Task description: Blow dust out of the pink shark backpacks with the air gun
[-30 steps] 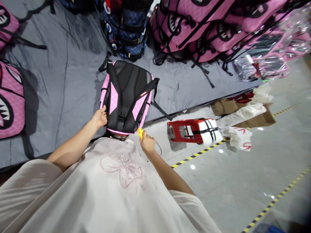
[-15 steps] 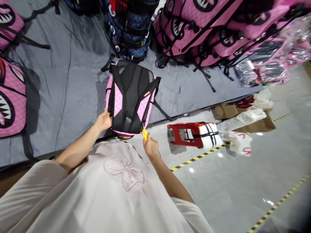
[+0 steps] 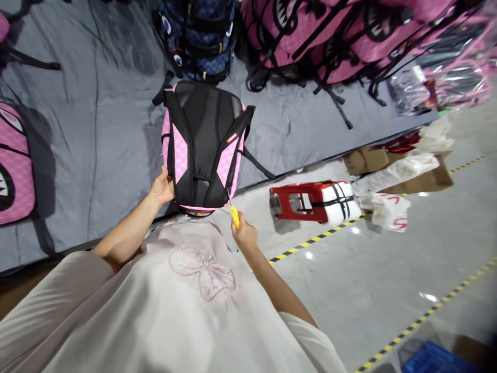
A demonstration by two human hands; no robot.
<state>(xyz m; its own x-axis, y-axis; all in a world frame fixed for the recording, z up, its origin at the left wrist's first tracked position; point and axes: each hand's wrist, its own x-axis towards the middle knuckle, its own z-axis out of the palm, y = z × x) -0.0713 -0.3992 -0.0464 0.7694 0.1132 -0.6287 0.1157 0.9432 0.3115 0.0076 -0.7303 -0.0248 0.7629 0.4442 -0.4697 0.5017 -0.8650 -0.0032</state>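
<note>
A pink backpack (image 3: 179,151) with a black padded back and black straps lies back-up on a grey cloth (image 3: 97,129), close to me. My left hand (image 3: 161,187) grips its lower left edge. My right hand (image 3: 246,237) is closed round a small yellow-handled tool (image 3: 234,213), whose thin metal tip points at the backpack's lower right corner.
Piles of pink shark-mouth backpacks (image 3: 330,36) and a blue one (image 3: 198,36) line the far side. More pink backpacks (image 3: 13,166) lie at the left. A red stool (image 3: 310,202) lies tipped over on the glossy floor, beside cardboard and plastic wrapping (image 3: 399,173).
My right hand has shifted slightly right and down with the yellow tool, its tip still at the backpack's corner. My left hand keeps its hold. The view has tilted a little.
</note>
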